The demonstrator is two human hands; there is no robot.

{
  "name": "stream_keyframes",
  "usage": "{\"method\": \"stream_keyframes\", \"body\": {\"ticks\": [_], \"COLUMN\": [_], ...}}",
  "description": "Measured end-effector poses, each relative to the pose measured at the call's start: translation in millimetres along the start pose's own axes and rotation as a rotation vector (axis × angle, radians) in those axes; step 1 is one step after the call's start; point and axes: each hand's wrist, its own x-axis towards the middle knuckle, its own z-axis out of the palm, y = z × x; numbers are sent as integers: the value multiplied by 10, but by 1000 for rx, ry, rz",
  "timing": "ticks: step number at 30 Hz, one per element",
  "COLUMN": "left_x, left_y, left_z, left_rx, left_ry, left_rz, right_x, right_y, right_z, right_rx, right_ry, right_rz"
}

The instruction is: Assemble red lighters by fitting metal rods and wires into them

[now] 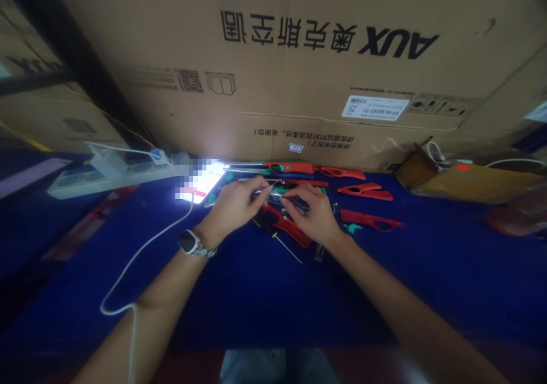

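Note:
My left hand and my right hand meet over a blue table. Their fingertips pinch a slim silvery metal tube between them, with a thin wire near it. Just below the fingers lies an open red lighter shell. Behind the hands rests a long-nosed red lighter beside more red and green parts. To the right are another red shell, a pair of overlapping red halves, a red shell half and a small green trigger piece.
A thin-shafted screwdriver lies before my hands. A lit phone with a white cable stands left, near a power strip. A large cardboard box walls off the back; a smaller carton sits right.

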Motion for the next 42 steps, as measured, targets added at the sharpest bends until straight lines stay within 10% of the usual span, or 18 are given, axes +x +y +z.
{"method": "stream_keyframes", "body": {"ticks": [29, 42], "left_x": [-36, -31], "left_y": [48, 81], "left_z": [63, 116], "left_rx": [-42, -94], "left_ry": [-158, -121], "left_rz": [73, 12], "right_x": [16, -3], "right_y": [8, -10], "right_z": [39, 23], "right_rx": [42, -318], "right_ry": [0, 37], "right_rz": [-89, -189]}}
